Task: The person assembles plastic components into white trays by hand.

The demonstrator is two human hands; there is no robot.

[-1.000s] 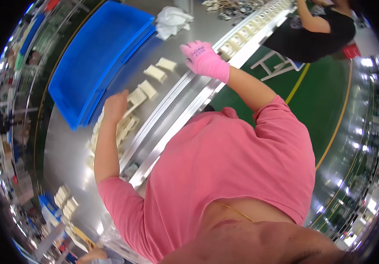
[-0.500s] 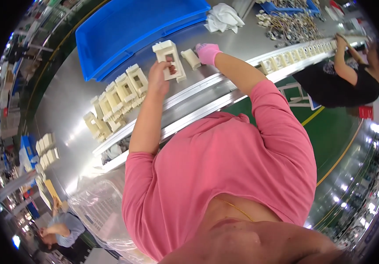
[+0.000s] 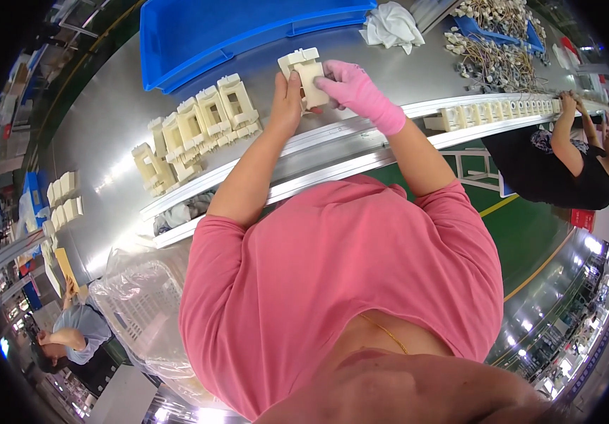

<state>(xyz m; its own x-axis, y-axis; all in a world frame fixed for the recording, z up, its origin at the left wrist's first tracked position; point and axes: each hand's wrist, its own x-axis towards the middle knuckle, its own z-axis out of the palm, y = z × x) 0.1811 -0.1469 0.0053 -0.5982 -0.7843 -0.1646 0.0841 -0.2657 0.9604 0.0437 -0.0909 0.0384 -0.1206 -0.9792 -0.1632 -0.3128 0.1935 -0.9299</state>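
Note:
My bare left hand (image 3: 287, 104) is closed around the side of a cream plastic frame (image 3: 298, 59), whose top end shows above the fingers. In my right hand (image 3: 358, 88), which wears a pink glove, is a smaller cream plastic cover (image 3: 311, 84). This cover lies over the frame's opening, with my gloved thumb on its face. I cannot tell whether the two parts are fastened together. To the left, a row of similar cream frames (image 3: 209, 116) leans together on the metal table (image 3: 110, 120).
A large blue bin (image 3: 177, 74) lies beyond my hands, with a crumpled white cloth (image 3: 393, 27) beside it. Wired parts (image 3: 495, 63) are heaped at far right. A metal rail (image 3: 340, 132) runs along the near edge; cream parts (image 3: 495, 113) line it before a co-worker (image 3: 566, 162).
My right hand has brought the cover from the table leftward onto the frame. The left hand still holds the frame, now a little farther right and higher in view.

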